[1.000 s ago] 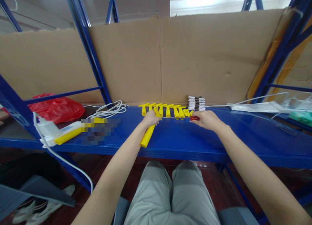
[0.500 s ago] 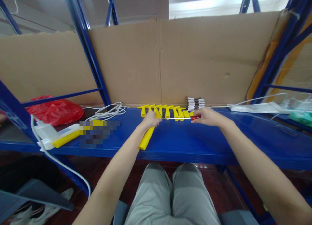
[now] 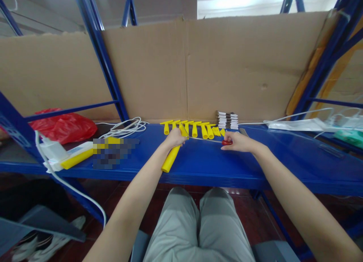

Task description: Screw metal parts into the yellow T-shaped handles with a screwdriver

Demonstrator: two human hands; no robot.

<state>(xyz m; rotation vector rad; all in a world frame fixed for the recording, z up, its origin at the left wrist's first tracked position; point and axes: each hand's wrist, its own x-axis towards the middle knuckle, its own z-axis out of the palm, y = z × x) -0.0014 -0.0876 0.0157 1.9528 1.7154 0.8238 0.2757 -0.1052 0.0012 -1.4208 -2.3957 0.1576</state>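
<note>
My left hand (image 3: 173,138) is closed around a yellow plastic handle (image 3: 171,159), its tubular end slanting toward the table's front edge. The handle's far end shows past my fingers. My right hand (image 3: 240,142) grips the red handle of a screwdriver (image 3: 227,142). Its thin metal shaft runs left, and the tip meets the far end of the yellow handle; the exact contact is too small to make out. Behind both hands lies a row of several yellow T-shaped handles (image 3: 194,130), with smaller yellow pieces (image 3: 216,131) at its right end.
A stack of white packets (image 3: 227,120) stands against the cardboard wall (image 3: 227,65). Coiled white cable (image 3: 127,128), a red plastic bag (image 3: 64,126) and a power strip (image 3: 78,151) occupy the left. A flat white packet (image 3: 296,124) lies right on the blue table (image 3: 272,171).
My right hand has dropped slightly toward me, so the screwdriver's shaft now slopes down to the right. My left hand keeps the yellow handle in nearly the same place.
</note>
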